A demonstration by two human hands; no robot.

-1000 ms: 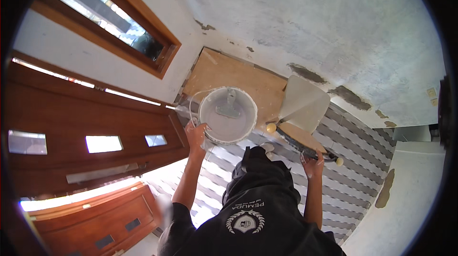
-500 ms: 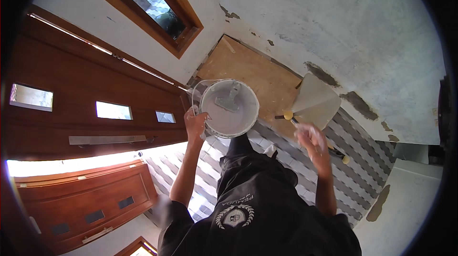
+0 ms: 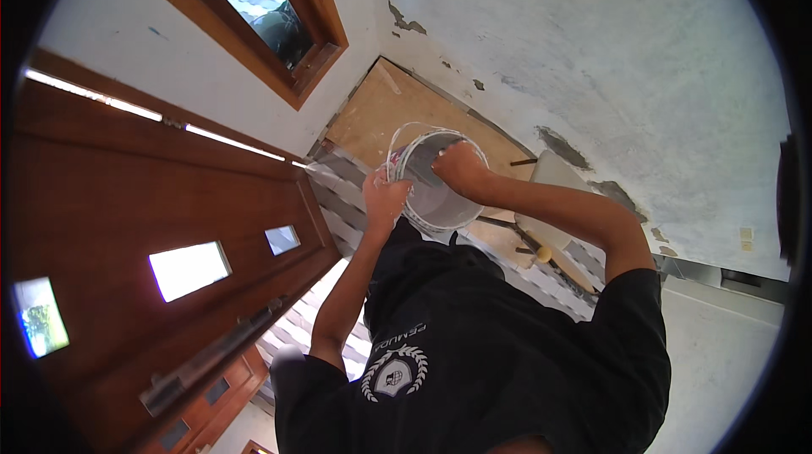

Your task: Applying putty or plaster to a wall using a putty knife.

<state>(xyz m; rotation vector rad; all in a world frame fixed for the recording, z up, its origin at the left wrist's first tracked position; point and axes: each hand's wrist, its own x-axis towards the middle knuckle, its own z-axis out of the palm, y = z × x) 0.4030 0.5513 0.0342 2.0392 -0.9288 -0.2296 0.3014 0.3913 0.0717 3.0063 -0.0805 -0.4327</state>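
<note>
A white bucket [image 3: 463, 215] with pale, wet filler in it is tilted in front of me, its thin handle raised at the far side. My left hand [image 3: 386, 198], smeared with white, grips the bucket's near left rim. My right hand [image 3: 459, 170] reaches over the opposite rim into the bucket, its fingers closed. It holds a grey scraper [image 3: 425, 178], whose handle is mostly hidden by the fist and whose blade is down by the filler.
A brown board [image 3: 364, 115] lies on the striped tile floor in the corner. To the right is a tipped chair [image 3: 543, 173] with a yellow-tipped leg [image 3: 544, 253]. A wooden door [image 3: 169, 192] stands at left; the wall [image 3: 609, 56] is patchy.
My right hand has come from beside the chair into the bucket and closed on the scraper lying there. The bucket has tilted and shifted right in view, my left hand still on its rim.
</note>
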